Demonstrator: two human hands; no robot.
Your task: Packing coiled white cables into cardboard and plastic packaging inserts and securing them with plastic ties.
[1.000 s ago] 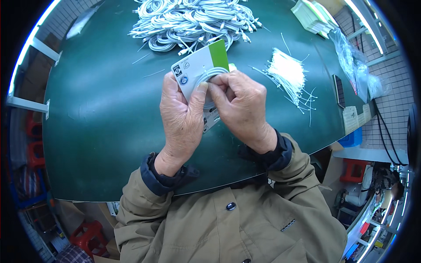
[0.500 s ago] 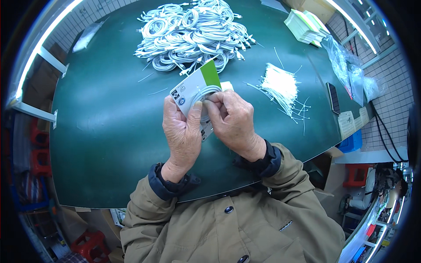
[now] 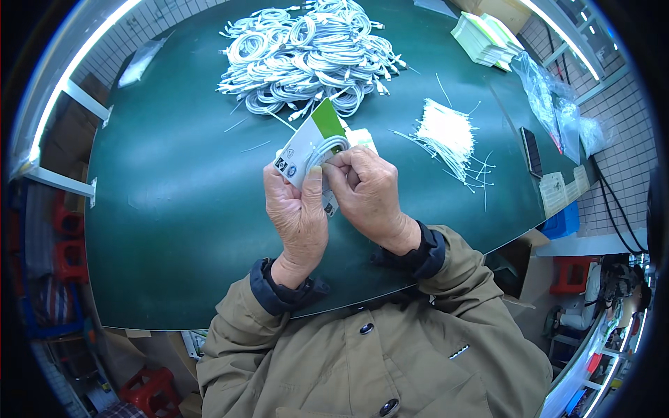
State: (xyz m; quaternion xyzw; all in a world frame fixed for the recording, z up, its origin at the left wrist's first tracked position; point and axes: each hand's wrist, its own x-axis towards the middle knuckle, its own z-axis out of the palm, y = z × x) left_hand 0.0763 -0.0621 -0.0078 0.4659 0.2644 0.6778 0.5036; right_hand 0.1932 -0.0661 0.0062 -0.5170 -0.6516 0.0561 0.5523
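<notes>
Above the near half of the table, my left hand (image 3: 300, 221) is closed round a white-and-green packaging card (image 3: 327, 120), its thumb pressing a coiled white cable (image 3: 325, 148) against the card's face. My right hand (image 3: 373, 182) pinches its thumb and forefinger together at the right side of that coil. What sits between those fingertips is hidden. A white cable end sticks out beyond the card's upper left edge, and a pale piece shows behind the right knuckles.
Coiled white cables (image 3: 306, 56) form a large heap at the far side of the green table (image 3: 174, 244). White cable ties (image 3: 446, 132) lie to the right. Beyond are stacked green-and-white cards (image 3: 484, 40), clear plastic bags (image 3: 547, 104) and a phone (image 3: 531, 152).
The card with its coil has shifted slightly down and turned a little. My left hand has moved slightly right, while my right hand keeps its pinch at nearly the same spot.
</notes>
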